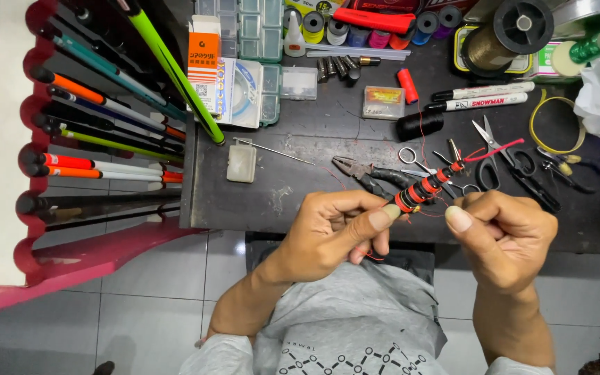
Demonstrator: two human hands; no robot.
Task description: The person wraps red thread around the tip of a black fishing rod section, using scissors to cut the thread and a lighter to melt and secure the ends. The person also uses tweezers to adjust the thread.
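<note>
Left hand (335,232) pinches banded rod (421,189) | right hand (505,236) pulls red thread (430,214)

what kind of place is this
Most likely a fishing rod repair or building bench. A rack of fishing rods stands on the left, thread spools line the dark worktable, and the left hand holds a rod piece wrapped in red thread.

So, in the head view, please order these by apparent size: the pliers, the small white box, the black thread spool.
1. Pliers, the longest, though the left hand partly hides the handles.
2 and 3. Small white box and black thread spool look alike in size; I would not rank them.
</note>
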